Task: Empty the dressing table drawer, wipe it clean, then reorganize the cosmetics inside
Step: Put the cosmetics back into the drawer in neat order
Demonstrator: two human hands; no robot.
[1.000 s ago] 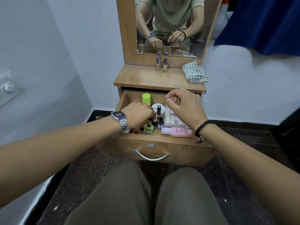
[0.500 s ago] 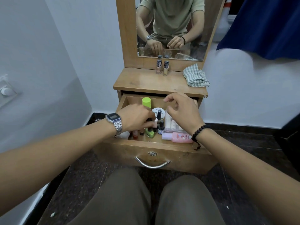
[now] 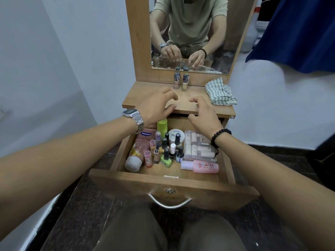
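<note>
The drawer (image 3: 174, 185) is hanging pulled far out below the tabletop (image 3: 181, 104), crowded with upright nail polish bottles (image 3: 165, 153). I'm hovering my left hand (image 3: 155, 107) and right hand (image 3: 203, 115) above it, fingers loosely spread, holding nothing — reaching in carelessly risks toppling bottles.

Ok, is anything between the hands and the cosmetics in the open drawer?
Nothing visible. The left hand and right hand hover empty above the drawer's back edge; the cosmetics lie uncovered below.
</note>
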